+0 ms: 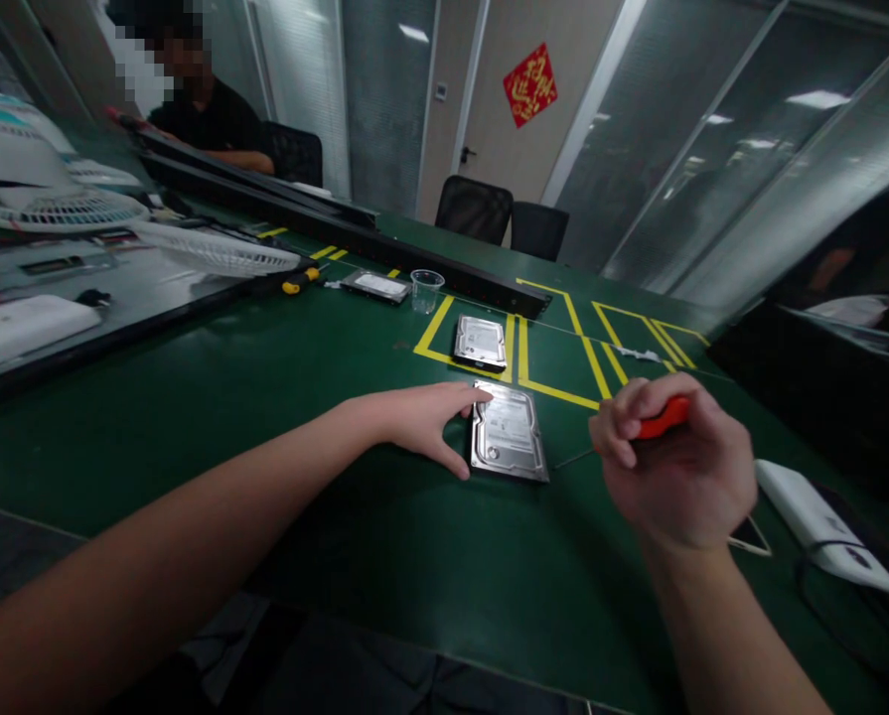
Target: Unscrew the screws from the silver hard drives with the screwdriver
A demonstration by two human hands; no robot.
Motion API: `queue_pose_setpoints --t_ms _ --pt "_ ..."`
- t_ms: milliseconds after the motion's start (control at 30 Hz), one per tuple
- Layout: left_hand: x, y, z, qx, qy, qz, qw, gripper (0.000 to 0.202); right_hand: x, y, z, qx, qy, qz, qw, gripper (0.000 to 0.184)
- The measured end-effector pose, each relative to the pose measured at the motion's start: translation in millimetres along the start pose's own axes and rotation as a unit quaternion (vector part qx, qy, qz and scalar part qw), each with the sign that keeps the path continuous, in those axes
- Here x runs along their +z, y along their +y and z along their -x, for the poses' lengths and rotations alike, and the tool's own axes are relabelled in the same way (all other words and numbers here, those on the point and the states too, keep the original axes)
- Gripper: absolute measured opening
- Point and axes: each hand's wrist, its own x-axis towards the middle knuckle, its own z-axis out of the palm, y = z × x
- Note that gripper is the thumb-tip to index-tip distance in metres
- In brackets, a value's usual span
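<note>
A silver hard drive point(509, 434) lies flat on the green table point(265, 397) in front of me. My left hand point(425, 422) rests against its left edge, the index finger on the far corner and the thumb at the near corner, gripping it. My right hand point(674, 462) is closed round the orange handle of a screwdriver point(657, 420), whose thin shaft points left toward the drive's right side, its tip a little short of it.
A second hard drive point(481, 343) lies inside a yellow taped square, a third point(375, 286) farther back beside a clear plastic cup point(426, 290). A yellow-handled screwdriver point(300, 282) lies at left. A white power bank point(823, 521) sits right. Another person point(206, 109) sits at the far left.
</note>
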Motion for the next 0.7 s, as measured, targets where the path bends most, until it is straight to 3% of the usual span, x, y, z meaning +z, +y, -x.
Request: queue_pose_setpoints --t_ms 267,700 --pt "-0.1 -2.5 -0.2 -0.006 -0.007 -0.007 1.000 0.117 -2.5 0.6 0.9 0.041 0.004 -0.009 0.999 0.030" --pt "-0.2 -1.8 0.1 0.003 -0.004 0.006 1.000 0.117 1.2 5.7 2.8 0.042 -0.006 0.035 0.998 0.034"
